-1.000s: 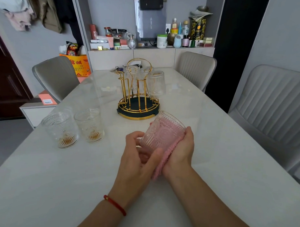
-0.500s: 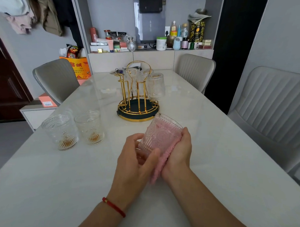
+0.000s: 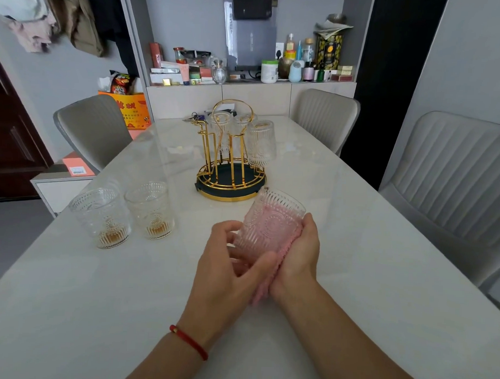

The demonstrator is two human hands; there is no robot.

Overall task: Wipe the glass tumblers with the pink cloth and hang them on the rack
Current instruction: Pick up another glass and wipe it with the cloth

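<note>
A ribbed glass tumbler (image 3: 273,221) is held tilted above the table, its mouth pointing away to the upper right. My left hand (image 3: 229,268) grips its base end with curled fingers and thumb. My right hand (image 3: 300,250) cups its right side through the pink cloth (image 3: 263,289), which wraps under the glass and hangs between my wrists. Two more tumblers (image 3: 102,215) (image 3: 150,208) stand upright at the left, each with a little amber liquid at the bottom. The gold rack (image 3: 230,157) on its dark round base carries several upturned tumblers (image 3: 260,143).
The white marble table (image 3: 368,264) stretches ahead. Grey chairs stand at the left (image 3: 92,130), far end (image 3: 325,115) and right (image 3: 453,179). A shelf behind holds several bottles and boxes (image 3: 247,67). Keys (image 3: 194,118) lie behind the rack.
The tumbler has turned a little between my hands and the cloth has shifted along it. Both hands stay at the same spot over the table.
</note>
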